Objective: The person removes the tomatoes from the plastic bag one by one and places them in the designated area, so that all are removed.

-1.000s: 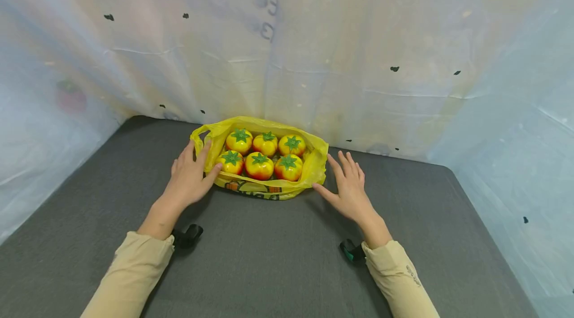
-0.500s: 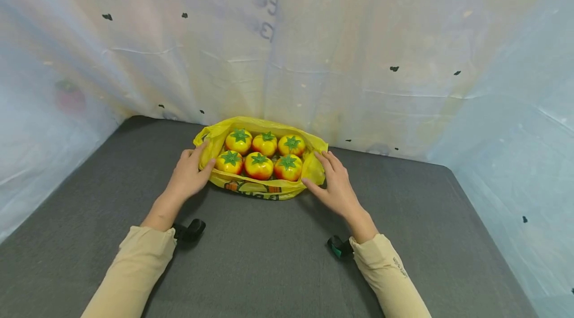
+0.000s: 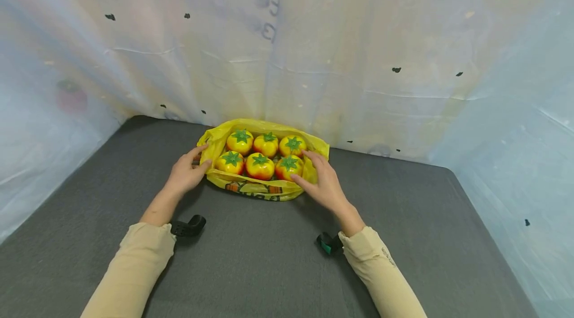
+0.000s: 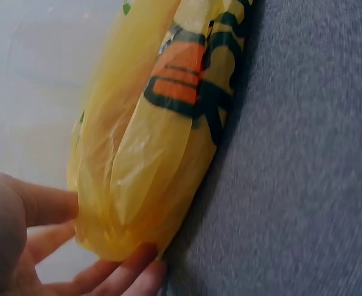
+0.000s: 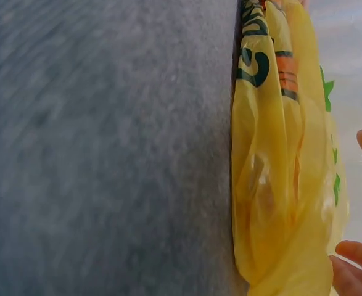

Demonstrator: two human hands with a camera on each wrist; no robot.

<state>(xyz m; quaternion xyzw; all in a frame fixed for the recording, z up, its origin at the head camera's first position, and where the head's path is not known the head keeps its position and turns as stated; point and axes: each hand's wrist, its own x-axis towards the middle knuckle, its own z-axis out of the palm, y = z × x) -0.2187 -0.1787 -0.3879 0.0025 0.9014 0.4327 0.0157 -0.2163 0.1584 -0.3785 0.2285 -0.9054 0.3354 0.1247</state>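
Observation:
A yellow plastic bag (image 3: 244, 188) with dark lettering and orange print lies at the back of the table, its mouth spread upward. Inside sit several glossy yellow-and-red tomatoes (image 3: 259, 167) with green star-shaped tops. My left hand (image 3: 185, 172) is at the bag's left end; in the left wrist view, thumb and relaxed fingers (image 4: 94, 282) lie around the gathered yellow plastic (image 4: 131, 203). Over the bag's right end reaches my right hand (image 3: 326, 184), thumb and fingertips spread beside the front right tomato (image 3: 288, 168). The right wrist view shows those fingers (image 5: 359, 271) loosely parted above the bag's edge.
The dark grey table (image 3: 260, 258) extends in front of the bag and to both sides. Close behind the bag hangs a whitish translucent sheet (image 3: 341, 49), and similar sheeting closes off both sides. Each wrist carries a black strap mount (image 3: 188, 227).
My right hand has moved left from beside the bag to over its right end. The left hand has drawn back slightly, and the bag's left handle part has folded inward.

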